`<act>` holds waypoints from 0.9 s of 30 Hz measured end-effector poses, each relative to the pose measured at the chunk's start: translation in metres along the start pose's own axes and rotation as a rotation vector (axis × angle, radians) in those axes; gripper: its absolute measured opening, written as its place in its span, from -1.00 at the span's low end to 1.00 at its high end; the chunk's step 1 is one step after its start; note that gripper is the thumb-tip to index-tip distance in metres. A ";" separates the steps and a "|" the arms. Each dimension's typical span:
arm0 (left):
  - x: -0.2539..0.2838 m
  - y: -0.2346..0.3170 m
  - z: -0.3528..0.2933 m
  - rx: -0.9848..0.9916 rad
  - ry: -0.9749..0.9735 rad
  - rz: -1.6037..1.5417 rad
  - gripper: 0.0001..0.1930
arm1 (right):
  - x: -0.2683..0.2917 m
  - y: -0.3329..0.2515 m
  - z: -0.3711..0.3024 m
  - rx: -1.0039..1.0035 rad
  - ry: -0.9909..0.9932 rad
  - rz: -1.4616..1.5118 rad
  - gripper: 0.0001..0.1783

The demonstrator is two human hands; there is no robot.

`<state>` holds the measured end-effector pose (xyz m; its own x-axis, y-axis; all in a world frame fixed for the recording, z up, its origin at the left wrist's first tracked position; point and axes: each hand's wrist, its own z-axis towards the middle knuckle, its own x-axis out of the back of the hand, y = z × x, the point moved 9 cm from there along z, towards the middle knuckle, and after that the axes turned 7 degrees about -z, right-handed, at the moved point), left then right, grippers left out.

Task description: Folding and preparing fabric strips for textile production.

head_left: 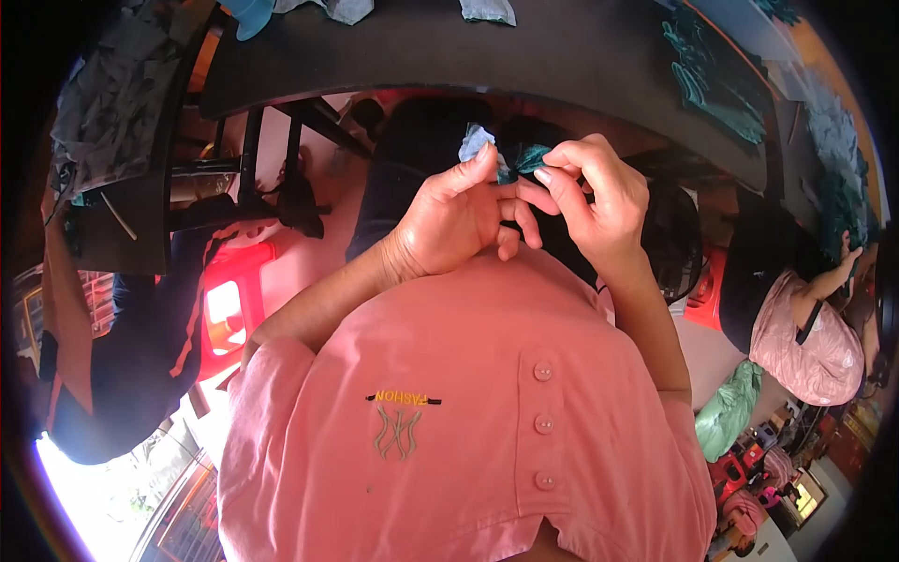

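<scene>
Both hands are raised close together in front of my pink shirt, just short of the dark table's near edge. My left hand (459, 208) has its thumb pressed on a crumpled pale blue-white piece (477, 140), which looks like thin cloth or paper. The lower fingers of that hand are loosely curled. My right hand (604, 192) pinches a small bunch of dark green strands (534, 158) between thumb and forefinger. The green bunch reaches toward the left fingers, and a bit of teal shows between the hands. Whether the pale piece and the strands are joined, I cannot tell.
The dark table (449, 51) spans the space ahead. Teal-green strands (716, 84) lie at its right, pale scraps (489, 10) and a light blue plastic vessel (248, 17) at its far edge. Red stools (229, 309) stand at both sides. A co-worker (805, 342) sits at the right.
</scene>
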<state>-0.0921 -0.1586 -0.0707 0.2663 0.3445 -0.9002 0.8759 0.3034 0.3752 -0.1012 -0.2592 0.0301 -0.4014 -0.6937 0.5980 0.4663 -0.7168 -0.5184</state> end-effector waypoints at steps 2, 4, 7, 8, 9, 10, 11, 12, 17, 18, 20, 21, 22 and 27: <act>0.001 0.000 -0.001 -0.007 0.025 -0.013 -0.29 | 0.000 0.001 0.001 -0.008 -0.010 -0.008 -0.80; 0.002 -0.002 0.000 -0.002 0.026 -0.021 -0.30 | -0.001 0.002 0.001 -0.019 -0.021 -0.016 -0.81; 0.003 -0.004 0.000 0.008 0.037 -0.039 -0.34 | -0.004 0.004 -0.003 -0.001 -0.020 -0.046 -0.81; 0.004 -0.004 0.001 0.010 0.045 -0.044 -0.35 | -0.005 0.004 -0.003 0.001 -0.011 -0.080 -0.80; 0.004 -0.003 0.002 0.012 0.046 -0.047 -0.35 | -0.006 0.005 -0.004 0.002 -0.002 -0.115 -0.80; 0.005 -0.003 0.003 0.003 0.056 -0.043 -0.38 | -0.007 0.005 -0.006 -0.002 -0.005 -0.115 -0.80; 0.006 -0.003 0.004 -0.005 0.065 -0.040 -0.41 | -0.009 0.008 -0.009 -0.024 -0.029 -0.130 -0.79; 0.008 -0.004 0.003 -0.002 0.066 -0.044 -0.41 | -0.012 0.011 -0.011 -0.045 -0.053 -0.145 -0.78; 0.006 -0.004 0.003 -0.012 -0.005 -0.109 -0.54 | -0.007 0.003 -0.018 0.042 -0.025 -0.082 -0.80; 0.008 -0.005 0.003 -0.012 -0.004 -0.112 -0.54 | -0.004 -0.002 -0.018 0.078 0.002 -0.075 -0.79; 0.010 -0.006 0.003 0.001 -0.021 -0.137 -0.56 | -0.003 0.000 -0.018 0.080 -0.001 -0.085 -0.79; 0.009 -0.006 0.003 0.002 -0.022 -0.138 -0.56 | -0.003 0.000 -0.018 0.084 -0.003 -0.094 -0.78; 0.009 -0.007 0.003 0.002 -0.015 -0.145 -0.56 | -0.003 0.000 -0.018 0.082 -0.005 -0.096 -0.78; 0.009 -0.007 0.001 0.011 0.061 -0.044 -0.55 | -0.003 0.003 -0.020 0.056 0.025 -0.123 -0.76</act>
<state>-0.0951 -0.1582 -0.0815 0.2026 0.3842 -0.9007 0.8908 0.3098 0.3325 -0.1142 -0.2610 0.0143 -0.4771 -0.6033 0.6391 0.4559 -0.7916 -0.4068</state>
